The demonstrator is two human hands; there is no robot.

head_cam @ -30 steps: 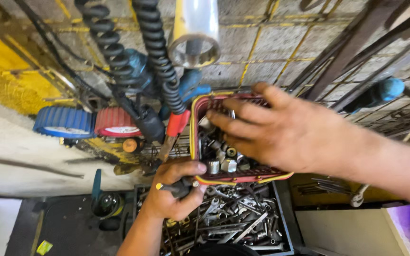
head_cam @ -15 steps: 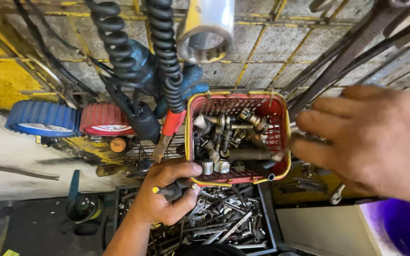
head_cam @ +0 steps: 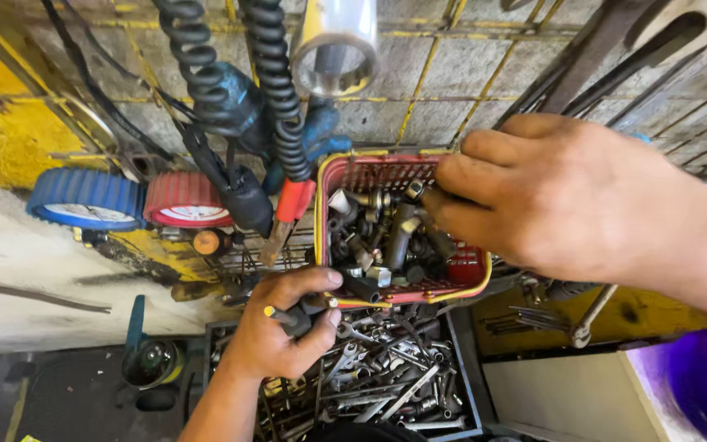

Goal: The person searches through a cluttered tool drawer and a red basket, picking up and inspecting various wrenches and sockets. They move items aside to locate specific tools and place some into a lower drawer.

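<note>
Hanging at far left, a blue gauge [head_cam: 83, 200] and a red gauge [head_cam: 186, 200] sit side by side beside coiled black hoses [head_cam: 276, 98]. Below them, the left hand [head_cam: 284, 331] stays clamped on a dark tool [head_cam: 300, 315], near the tray of wrenches [head_cam: 386, 381], touching the red basket [head_cam: 472, 270]. Centre: the basket holds sockets [head_cam: 386, 241] and fittings. At right, the right hand [head_cam: 570, 200], half a second ago drawn clear with fingers spread, now has fingertips pinched inside the basket's far right corner; whether they grip a part cannot be told.
</note>
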